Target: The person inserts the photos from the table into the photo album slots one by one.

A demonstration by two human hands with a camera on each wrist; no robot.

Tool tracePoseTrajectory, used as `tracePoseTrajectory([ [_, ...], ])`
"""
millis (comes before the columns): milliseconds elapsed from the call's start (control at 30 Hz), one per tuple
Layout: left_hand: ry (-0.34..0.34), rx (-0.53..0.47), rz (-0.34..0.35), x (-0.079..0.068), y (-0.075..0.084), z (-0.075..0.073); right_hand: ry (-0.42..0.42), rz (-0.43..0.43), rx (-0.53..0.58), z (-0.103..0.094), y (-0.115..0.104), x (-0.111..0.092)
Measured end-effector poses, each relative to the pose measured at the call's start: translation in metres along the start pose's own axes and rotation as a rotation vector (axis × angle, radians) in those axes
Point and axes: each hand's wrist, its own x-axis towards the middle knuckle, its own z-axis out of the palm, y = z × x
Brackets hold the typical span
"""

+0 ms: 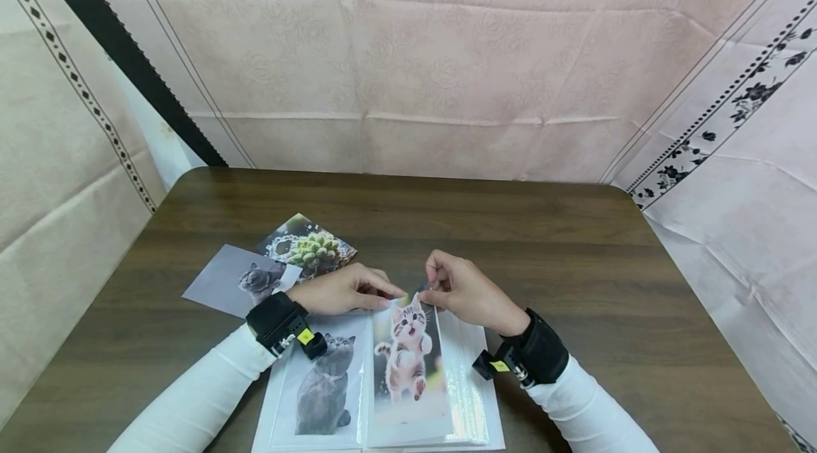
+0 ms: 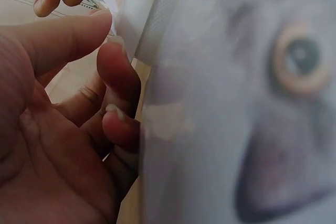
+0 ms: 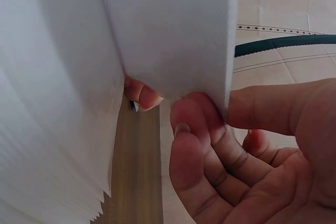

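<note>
An open photo album (image 1: 475, 368) with clear sleeves lies at the table's front edge. On its left page is a grey cat photo (image 1: 325, 396); on its right page is a kitten photo (image 1: 406, 357), its top edge raised. My left hand (image 1: 347, 288) pinches the top left of the kitten's page sleeve between thumb and index finger; the left wrist view shows these fingertips (image 2: 107, 24) at the sleeve edge. With thumb and fingers my right hand (image 1: 469, 290) pinches the kitten photo's top right corner. From behind, the right wrist view shows a white sheet (image 3: 173, 30) in that grip.
Beyond the left forearm lie two loose photos: a grey cat on a pale background (image 1: 220, 279) and a green succulent (image 1: 313, 247), partly overlapping. More album pages (image 3: 58, 103) fan out beside the held sheet. Patterned cloth (image 1: 408, 70) hangs behind the brown wooden table (image 1: 574, 254).
</note>
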Motion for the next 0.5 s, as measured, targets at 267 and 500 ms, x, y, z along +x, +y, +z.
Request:
tracePoseTrajectory([
  [267, -0.008, 0.001, 0.036, -0.0020, -0.0023, 0.0006, 0.002, -0.006, -0.010, 0.0007, -0.0007, -0.0002],
  [500, -0.012, 0.004, 0.065, -0.0016, -0.0053, 0.0018, 0.007, -0.006, -0.018, 0.0003, -0.0005, 0.0000],
])
